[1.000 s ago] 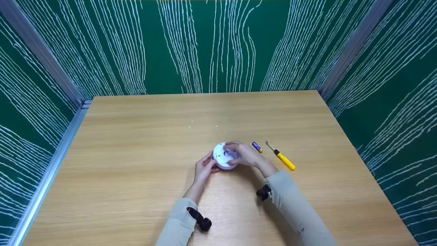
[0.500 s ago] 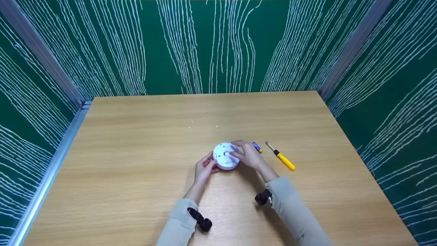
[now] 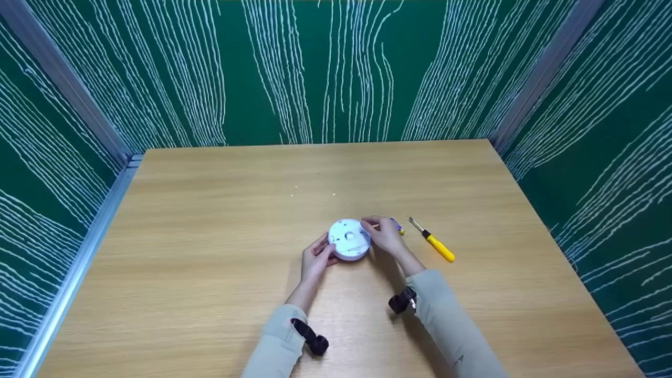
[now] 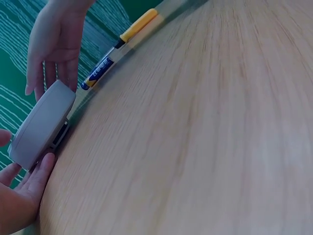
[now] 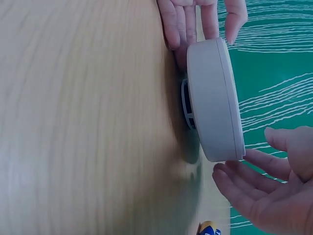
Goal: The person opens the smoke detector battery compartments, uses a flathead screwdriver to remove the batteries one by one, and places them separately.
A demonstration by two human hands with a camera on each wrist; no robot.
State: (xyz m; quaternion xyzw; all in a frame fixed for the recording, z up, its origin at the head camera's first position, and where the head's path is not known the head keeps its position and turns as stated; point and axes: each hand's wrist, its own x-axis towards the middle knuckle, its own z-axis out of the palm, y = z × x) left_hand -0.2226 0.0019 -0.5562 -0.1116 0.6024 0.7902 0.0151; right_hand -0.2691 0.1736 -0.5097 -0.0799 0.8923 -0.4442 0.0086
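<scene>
A round white smoke detector point(image 3: 349, 243) is held just off the table, its flat back up and its dark slotted part point(image 5: 187, 104) below. My left hand point(image 3: 314, 260) grips its left rim, thumb on top and fingers beneath. At the right rim is my right hand point(image 3: 387, 234). Its fingertips point(image 5: 221, 169) touch or nearly touch the edge, and the thumb stands apart in the right wrist view. A blue and yellow battery point(image 4: 99, 70) lies beyond the right hand, which partly covers it in the head view.
Right of the battery lies a screwdriver point(image 3: 434, 243) with a yellow handle. Small white specks point(image 3: 334, 195) dot the wooden table point(image 3: 210, 226) farther back. Green walls point(image 3: 346, 73) with white wavy lines enclose the back and sides.
My right hand has drawn right, from over the middle of the smoke detector to its right rim, uncovering the back. It now partly hides the battery. The left hand keeps its grip.
</scene>
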